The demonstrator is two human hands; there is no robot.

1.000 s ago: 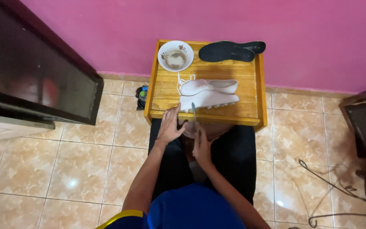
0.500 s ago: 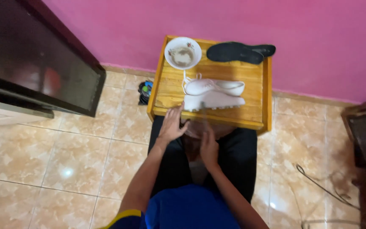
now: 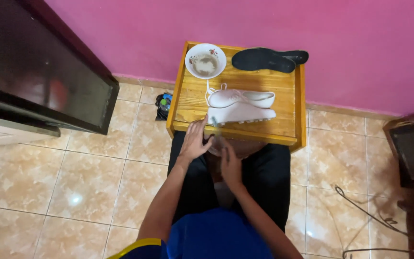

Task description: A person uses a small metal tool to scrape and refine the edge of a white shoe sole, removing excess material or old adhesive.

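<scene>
A white bowl (image 3: 206, 61) on the wooden table (image 3: 291, 108) holds murky brownish liquid. The left hand (image 3: 195, 141) lies spread, fingers at the table's near edge beside a white shoe (image 3: 240, 106). Whether the right hand (image 3: 230, 163) grips anything, I cannot tell.

We have one view only, from a camera on the head, looking steeply down past our own chest and lap to the tiled floor (image 3: 87, 177). It faces the pink wall (image 3: 350, 43) across the top of the frame. The wooden table (image 3: 293, 103) sits upper centre, fairly near, with our left hand (image 3: 195, 141) and right hand (image 3: 230, 165) just below it. No second view shares the scene
</scene>
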